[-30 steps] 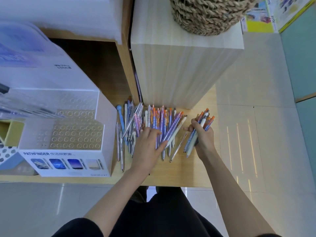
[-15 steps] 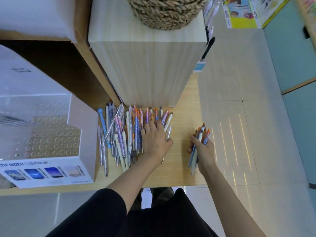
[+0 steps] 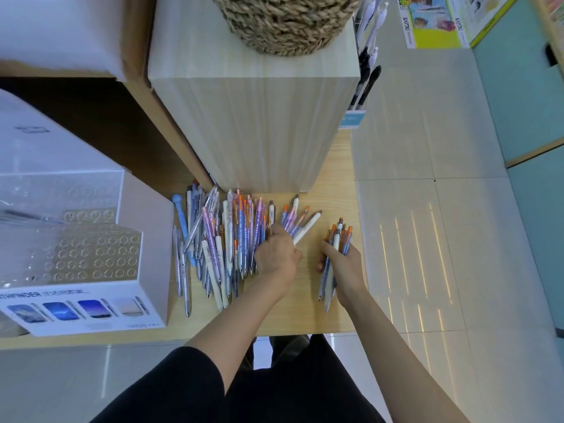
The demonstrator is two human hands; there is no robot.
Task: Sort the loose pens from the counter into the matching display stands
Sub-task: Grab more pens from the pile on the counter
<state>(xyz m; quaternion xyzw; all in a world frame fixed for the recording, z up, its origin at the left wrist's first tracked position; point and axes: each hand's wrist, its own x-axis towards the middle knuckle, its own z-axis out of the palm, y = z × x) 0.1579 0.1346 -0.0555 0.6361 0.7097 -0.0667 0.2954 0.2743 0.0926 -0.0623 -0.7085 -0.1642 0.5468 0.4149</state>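
Now the left hand (image 3: 277, 259) lies on the right edge of the pile of loose pens (image 3: 225, 239) on the wooden counter (image 3: 305, 312). Its fingers are curled around a white pen (image 3: 309, 227) and some purple ones. At 3 o'clock from it, the right hand (image 3: 346, 268) grips a bundle of orange-capped pens (image 3: 340, 236). The white display stand (image 3: 91, 254) stands at 9 o'clock from the pile.

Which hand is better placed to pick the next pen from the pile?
Left. The left hand sits on the loose pens, fingers curled around a few; the right hand is full, gripping a bundle of orange-topped pens.
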